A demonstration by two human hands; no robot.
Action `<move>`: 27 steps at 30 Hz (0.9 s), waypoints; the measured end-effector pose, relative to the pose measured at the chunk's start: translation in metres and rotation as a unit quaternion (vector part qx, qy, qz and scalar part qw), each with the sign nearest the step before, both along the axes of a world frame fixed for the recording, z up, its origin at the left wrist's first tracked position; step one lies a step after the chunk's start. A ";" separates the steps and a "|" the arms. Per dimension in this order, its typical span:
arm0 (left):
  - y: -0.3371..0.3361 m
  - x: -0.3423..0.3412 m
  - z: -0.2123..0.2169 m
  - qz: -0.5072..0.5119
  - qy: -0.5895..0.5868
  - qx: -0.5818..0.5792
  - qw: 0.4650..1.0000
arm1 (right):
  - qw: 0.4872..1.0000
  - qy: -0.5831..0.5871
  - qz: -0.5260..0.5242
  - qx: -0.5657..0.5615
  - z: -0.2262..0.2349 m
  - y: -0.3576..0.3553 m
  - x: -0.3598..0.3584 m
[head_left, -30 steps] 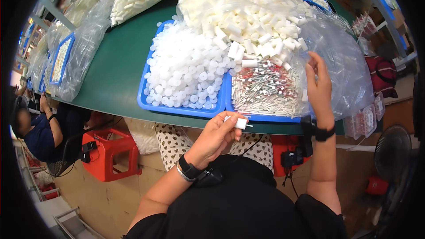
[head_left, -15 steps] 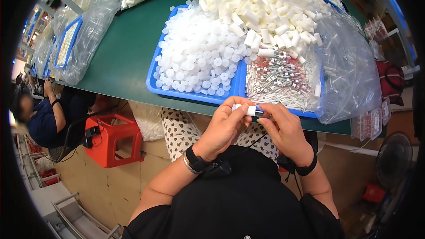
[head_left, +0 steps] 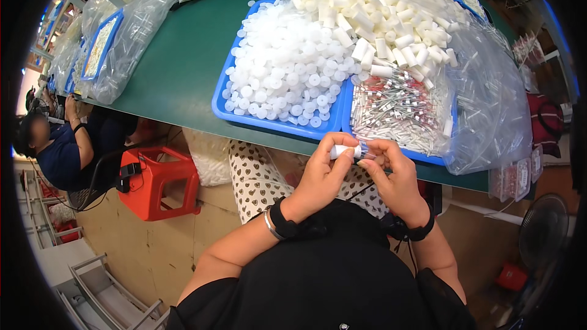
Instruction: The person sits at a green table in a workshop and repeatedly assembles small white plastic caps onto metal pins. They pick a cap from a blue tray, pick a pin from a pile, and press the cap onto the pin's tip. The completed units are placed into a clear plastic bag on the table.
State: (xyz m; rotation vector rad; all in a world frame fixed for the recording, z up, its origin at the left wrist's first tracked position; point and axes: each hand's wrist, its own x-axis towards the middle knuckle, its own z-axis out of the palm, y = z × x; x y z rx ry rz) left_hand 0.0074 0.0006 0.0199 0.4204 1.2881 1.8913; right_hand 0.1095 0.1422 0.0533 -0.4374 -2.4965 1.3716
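Observation:
My left hand [head_left: 319,178] is closed on a short white cylinder [head_left: 341,151], pinched between thumb and fingers above my lap. From the other side, my right hand [head_left: 398,178] closes its thumb and fingertips on a small clear tube-like piece [head_left: 365,148] against the cylinder's right end. Whether the two pieces are joined cannot be made out. Just beyond my hands, a blue tray [head_left: 347,109] holds small white, red and metallic stick-like parts [head_left: 397,110]. To its left, another blue tray [head_left: 278,127] is heaped with translucent white discs [head_left: 284,67].
Cream-white cylinders [head_left: 391,18] spill from a clear bag over the trays. A crumpled plastic bag [head_left: 486,104] lies right on the green table [head_left: 177,55]. At left are a red stool [head_left: 160,183] and a seated person [head_left: 61,153]. A fan [head_left: 541,226] stands lower right.
The view has shifted slightly, so the trays sit further right. The clear piece at the cylinder's right end shows more plainly now. Both hands keep their grip close together.

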 end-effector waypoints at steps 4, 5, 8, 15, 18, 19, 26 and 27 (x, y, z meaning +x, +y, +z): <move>-0.004 -0.004 -0.005 -0.059 -0.186 0.103 0.975 | 0.992 0.051 0.085 0.080 -0.003 0.009 -0.001; -0.003 -0.003 -0.001 -0.064 -0.140 0.093 0.984 | 0.988 0.070 0.104 0.089 -0.003 0.009 -0.002; -0.001 -0.002 0.007 -0.085 -0.036 0.086 0.992 | 0.989 0.072 0.115 0.061 0.000 0.006 0.000; 0.005 0.006 0.006 -0.100 -0.006 0.109 0.989 | 0.988 0.115 0.098 0.017 -0.017 -0.007 -0.006; 0.006 0.002 0.000 -0.104 -0.043 0.106 0.988 | 0.990 0.107 0.085 0.028 -0.021 -0.009 -0.007; 0.007 0.000 -0.002 -0.108 -0.117 0.107 0.981 | 0.991 0.093 0.081 0.048 -0.022 -0.011 -0.009; 0.005 -0.007 -0.009 -0.119 -0.284 0.140 0.941 | 0.978 0.093 0.088 0.165 -0.015 -0.004 -0.014; 0.004 -0.006 -0.008 -0.116 -0.288 0.142 0.940 | 0.977 0.096 0.089 0.170 -0.015 -0.003 -0.014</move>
